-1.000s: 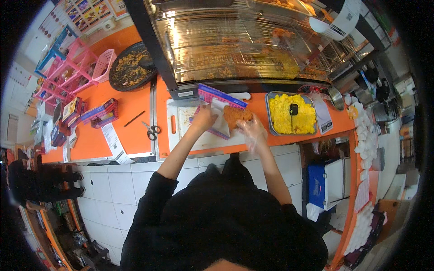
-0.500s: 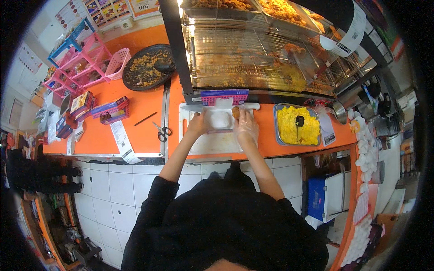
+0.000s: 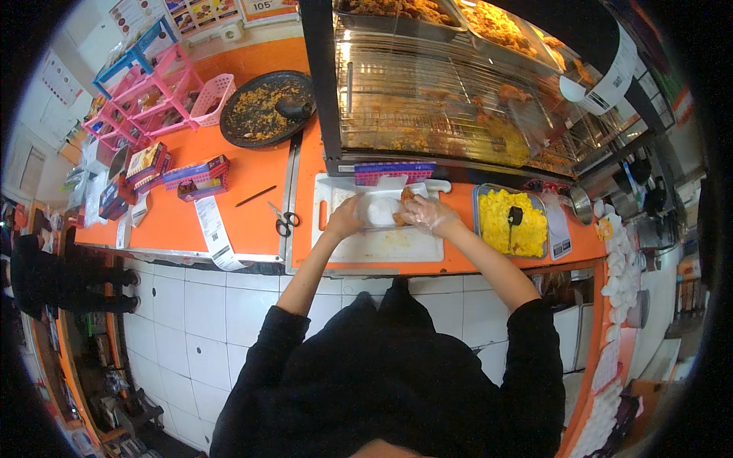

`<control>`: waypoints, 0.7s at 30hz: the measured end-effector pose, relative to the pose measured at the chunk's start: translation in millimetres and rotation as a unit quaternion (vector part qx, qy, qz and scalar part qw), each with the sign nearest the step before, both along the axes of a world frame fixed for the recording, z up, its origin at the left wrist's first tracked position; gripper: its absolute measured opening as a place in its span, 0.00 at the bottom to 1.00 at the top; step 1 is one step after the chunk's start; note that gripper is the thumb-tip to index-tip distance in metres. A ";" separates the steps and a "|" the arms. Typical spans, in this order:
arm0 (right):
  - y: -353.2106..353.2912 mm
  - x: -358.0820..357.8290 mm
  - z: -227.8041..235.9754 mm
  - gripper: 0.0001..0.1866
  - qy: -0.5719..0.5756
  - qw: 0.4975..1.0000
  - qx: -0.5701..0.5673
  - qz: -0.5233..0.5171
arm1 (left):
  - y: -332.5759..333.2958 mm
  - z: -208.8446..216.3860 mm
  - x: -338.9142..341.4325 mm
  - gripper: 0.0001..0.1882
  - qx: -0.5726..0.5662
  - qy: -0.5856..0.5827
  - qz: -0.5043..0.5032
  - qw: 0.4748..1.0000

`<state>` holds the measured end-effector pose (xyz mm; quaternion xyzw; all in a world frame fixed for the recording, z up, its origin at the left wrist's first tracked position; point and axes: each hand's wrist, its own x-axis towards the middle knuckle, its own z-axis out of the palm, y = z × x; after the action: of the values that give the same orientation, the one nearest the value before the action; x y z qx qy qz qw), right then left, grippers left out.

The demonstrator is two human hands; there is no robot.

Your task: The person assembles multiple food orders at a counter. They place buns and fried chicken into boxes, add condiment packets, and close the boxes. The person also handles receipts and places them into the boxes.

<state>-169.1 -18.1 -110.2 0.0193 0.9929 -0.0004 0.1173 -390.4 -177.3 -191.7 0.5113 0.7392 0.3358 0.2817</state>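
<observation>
A white mound of rice (image 3: 382, 213) sits in a small box on the white cutting board (image 3: 418, 249); the box's walls are hard to make out. My left hand (image 3: 346, 217) is bare and closes on the box's left side. In a clear plastic glove, my right hand (image 3: 430, 214) grips a brown piece of fried chicken (image 3: 403, 208) against the right side of the rice. Behind the box lies a knife with a white handle (image 3: 437, 185), its blade partly hidden.
A tray of yellow shredded food (image 3: 513, 221) with a black-handled utensil stands to the right. Scissors (image 3: 285, 220) and a paper strip (image 3: 217, 233) lie left. Behind the board rises a heated display case (image 3: 458, 114) of fried food. A black mortar (image 3: 263, 111) is at back left.
My right hand has turned so its fingers point left, bringing the fried chicken in beside the rice. My left hand stays at the box. The whole view has shifted slightly.
</observation>
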 end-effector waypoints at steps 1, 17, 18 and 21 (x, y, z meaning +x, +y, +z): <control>-2.0 -7.0 1.7 0.18 0.003 1.000 -0.001 0.012 | 0.2 -1.0 -0.2 0.44 0.007 0.011 0.000 1.000; 0.3 -32.7 -4.2 0.19 -0.003 0.999 0.010 0.053 | -1.8 11.4 -0.7 0.44 -0.054 0.039 0.045 0.997; -5.3 -26.4 -5.2 0.20 0.081 0.996 -0.006 0.029 | -2.5 21.2 -1.3 0.43 -0.081 0.037 0.050 0.995; -0.9 15.7 13.6 0.27 0.130 0.976 -0.108 -0.140 | -11.7 56.1 31.1 0.39 -0.056 0.166 0.130 0.976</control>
<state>-153.5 -19.0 -96.6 0.1449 0.9813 -0.1261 -0.0128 -359.3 -189.0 -135.6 0.4429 0.8536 0.2377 0.1370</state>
